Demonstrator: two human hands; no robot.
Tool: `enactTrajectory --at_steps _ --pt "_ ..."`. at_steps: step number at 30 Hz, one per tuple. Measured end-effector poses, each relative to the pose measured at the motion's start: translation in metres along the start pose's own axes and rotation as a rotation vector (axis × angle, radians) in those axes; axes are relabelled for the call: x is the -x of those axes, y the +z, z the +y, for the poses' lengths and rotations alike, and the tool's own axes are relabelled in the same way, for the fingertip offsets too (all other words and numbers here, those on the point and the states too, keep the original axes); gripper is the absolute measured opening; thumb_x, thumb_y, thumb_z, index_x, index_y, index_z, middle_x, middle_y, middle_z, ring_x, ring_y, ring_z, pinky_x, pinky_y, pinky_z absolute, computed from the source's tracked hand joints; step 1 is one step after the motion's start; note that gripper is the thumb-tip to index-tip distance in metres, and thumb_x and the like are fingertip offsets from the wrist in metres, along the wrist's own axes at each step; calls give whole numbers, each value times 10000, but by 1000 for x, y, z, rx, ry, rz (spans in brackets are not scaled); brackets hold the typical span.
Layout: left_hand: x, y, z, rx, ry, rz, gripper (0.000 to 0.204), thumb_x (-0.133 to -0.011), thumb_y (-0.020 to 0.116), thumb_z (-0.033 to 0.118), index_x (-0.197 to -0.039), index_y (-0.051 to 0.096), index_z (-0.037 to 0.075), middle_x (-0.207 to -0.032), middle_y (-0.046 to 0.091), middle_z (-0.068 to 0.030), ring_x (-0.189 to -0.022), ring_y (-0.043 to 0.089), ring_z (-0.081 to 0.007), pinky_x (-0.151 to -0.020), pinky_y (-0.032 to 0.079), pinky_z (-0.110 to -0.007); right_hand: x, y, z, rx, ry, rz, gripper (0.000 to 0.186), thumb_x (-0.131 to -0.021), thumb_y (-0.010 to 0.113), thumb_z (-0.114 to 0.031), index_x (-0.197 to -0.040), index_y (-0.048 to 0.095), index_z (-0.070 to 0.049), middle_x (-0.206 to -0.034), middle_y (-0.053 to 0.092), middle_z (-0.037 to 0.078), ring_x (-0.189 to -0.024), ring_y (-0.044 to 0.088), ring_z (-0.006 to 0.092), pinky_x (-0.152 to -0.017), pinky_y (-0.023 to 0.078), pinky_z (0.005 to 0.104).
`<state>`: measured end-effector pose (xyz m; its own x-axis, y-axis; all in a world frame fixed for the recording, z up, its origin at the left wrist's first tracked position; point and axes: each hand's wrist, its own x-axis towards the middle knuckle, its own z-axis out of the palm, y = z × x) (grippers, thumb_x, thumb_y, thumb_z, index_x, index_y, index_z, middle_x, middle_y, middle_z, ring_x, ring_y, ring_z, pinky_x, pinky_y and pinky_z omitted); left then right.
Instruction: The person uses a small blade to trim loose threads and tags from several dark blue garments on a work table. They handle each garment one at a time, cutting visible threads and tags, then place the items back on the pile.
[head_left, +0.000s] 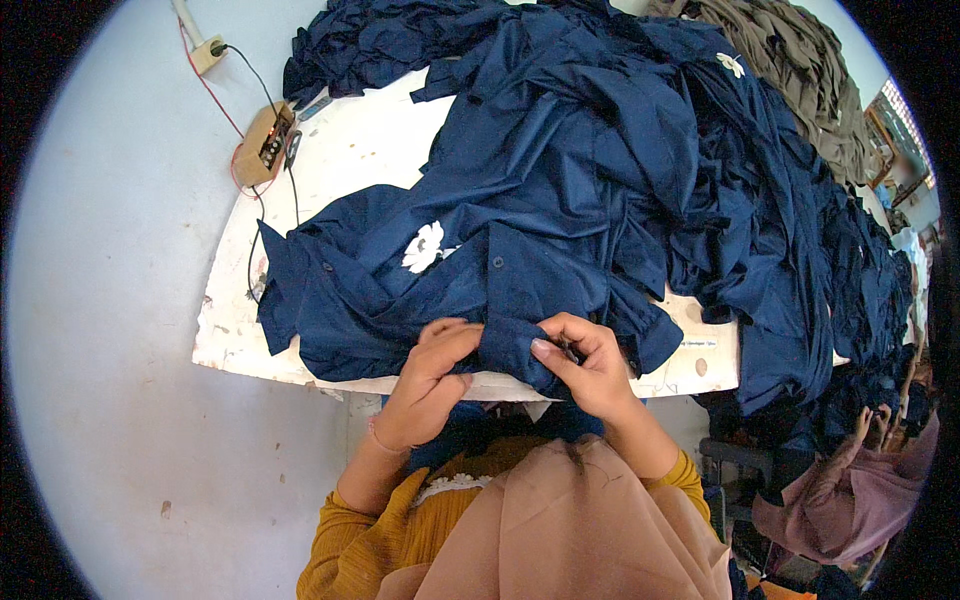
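Observation:
A navy blue shirt (380, 320) lies across the near edge of the table, with a white flower (423, 247) on its cloth and a dark button (498, 263) on its front strip. My left hand (432, 375) is closed on the shirt's near edge, its fingers bent over the cloth. Just to the right, my right hand (592, 368) pinches a folded part of the same edge between thumb and fingers. Something small and dark shows inside the right hand, too hidden to name. Between both hands the cloth is held up slightly off the table's rim.
More navy garments (640, 140) are heaped over the white table (390, 130), with brown cloth (800, 70) at the far right. A cardboard-coloured box with wires (265, 145) stands at the table's left edge beside the wall. Another person's hands (873, 425) show at the right.

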<state>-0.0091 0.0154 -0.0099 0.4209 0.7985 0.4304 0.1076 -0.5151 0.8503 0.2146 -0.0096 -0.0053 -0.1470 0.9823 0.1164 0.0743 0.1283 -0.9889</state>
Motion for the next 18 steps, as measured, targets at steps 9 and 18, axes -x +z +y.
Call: enactTrajectory --at_steps 9,18 --pt "-1 22 15 80 -230 237 107 -872 716 40 -943 712 -39 -734 664 -41 -629 557 -58 -577 438 -224 -1 6 -20 335 -303 268 200 -893 686 -138 -1037 621 -15 -876 597 98 -813 616 205 -733 475 278" --pt "-4 19 28 2 -132 196 145 -874 699 27 -998 725 -43 -889 745 -132 -786 698 -131 -703 521 -246 -7 3 -14 933 -773 280 327 -763 789 -259 -1063 724 -145 -903 659 7 -653 600 147 -534 391 294"
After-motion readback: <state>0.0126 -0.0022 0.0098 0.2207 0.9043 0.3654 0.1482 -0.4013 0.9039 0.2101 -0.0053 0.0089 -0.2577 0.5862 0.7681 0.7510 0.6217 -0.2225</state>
